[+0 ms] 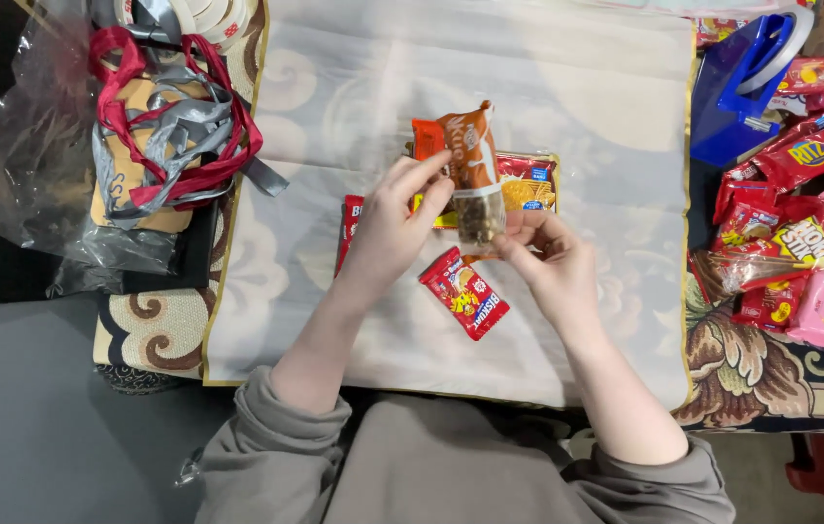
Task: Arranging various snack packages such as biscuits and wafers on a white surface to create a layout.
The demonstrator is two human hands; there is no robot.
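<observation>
Both hands hold one glossy orange snack packet (470, 160) upright above the pale cloth-covered worktop (334, 291): the left hand (388, 233) has its grip pinched on the packet's edge, the right hand (548, 262) grasps its clear lower end. Three flat foil packets lie beneath: a small red packet (463, 292), a yellow-and-red one (528, 184), and another red one (348, 225), partly hidden.

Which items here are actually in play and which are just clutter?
In play:
- orange snack pouch, held by left hand and right hand
- small red snack packet
- yellow-and-red packet
- white cloth

Lying about:
- red and grey ribbons
- clear plastic bag
- blue tape dispenser
- snack pile
</observation>
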